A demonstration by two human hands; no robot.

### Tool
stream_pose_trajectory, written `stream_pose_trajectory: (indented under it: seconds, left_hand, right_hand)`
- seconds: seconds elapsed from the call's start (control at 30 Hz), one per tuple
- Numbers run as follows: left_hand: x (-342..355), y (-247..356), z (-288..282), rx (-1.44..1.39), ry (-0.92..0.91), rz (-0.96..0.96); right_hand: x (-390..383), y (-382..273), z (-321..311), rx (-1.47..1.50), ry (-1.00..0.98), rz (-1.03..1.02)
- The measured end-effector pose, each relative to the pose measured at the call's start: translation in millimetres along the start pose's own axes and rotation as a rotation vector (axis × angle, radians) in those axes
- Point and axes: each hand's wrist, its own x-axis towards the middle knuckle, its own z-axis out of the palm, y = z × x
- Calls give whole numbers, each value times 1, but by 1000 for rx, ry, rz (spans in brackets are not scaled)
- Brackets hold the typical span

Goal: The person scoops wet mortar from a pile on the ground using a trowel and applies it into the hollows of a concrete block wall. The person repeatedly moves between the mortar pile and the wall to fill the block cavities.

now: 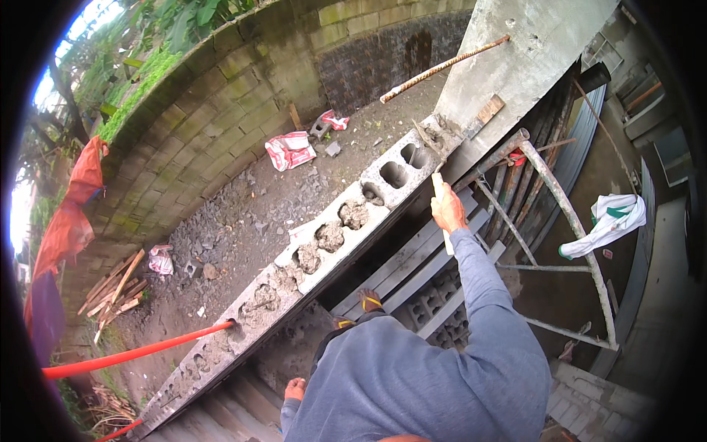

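Note:
My right hand (448, 208) is closed round the pale handle of a trowel (438, 181). Its dark, mortar-smeared end reaches to the far end of a row of hollow concrete blocks (377, 193), which tops a wall running diagonally across the view. Grey mortar (329, 236) fills several of the block cavities; two near the trowel are dark and hollow. Low beside my body, my left hand (294, 389) shows only in small part, apart from the blocks, and its fingers are too unclear to read.
A rusty rebar (445, 68) juts over the far blocks; an orange pipe (140, 356) rises from the near ones. At right stands a metal scaffold frame (567, 199) with a white cloth (607, 223) on it. Planks (412, 265) lie under my arm. Torn bags (290, 151) litter the dirt.

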Motion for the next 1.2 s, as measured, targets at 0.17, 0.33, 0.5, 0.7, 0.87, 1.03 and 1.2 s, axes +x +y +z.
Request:
stream_pose_trajectory:
  seconds: [0.17, 0.33, 0.5, 0.7, 0.87, 1.03, 1.2]
  left_hand:
    - [-7, 75, -4, -132, 24, -117]
    - [-5, 87, 2, -82, -3, -118]
    - [-4, 83, 10, -40, -51, -115]
    - [-3, 78, 9, -90, -15, -92]
    - [-12, 70, 17, -66, 12, -118]
    - [-5, 58, 19, -72, -29, -82]
    - [-28, 51, 13, -201, 77, -123]
  right_hand:
    - [-4, -3, 8, -2, -15, -28]
    - [-18, -13, 26, 88, 18, 26]
    - [-4, -2, 24, 115, 2, 19]
    - [18, 3, 15, 137, 126, 228]
    - [11, -3, 11, 65, 129, 121]
    - [40, 21, -3, -80, 124, 151]
    - [57, -6, -61, -275, 21, 188]
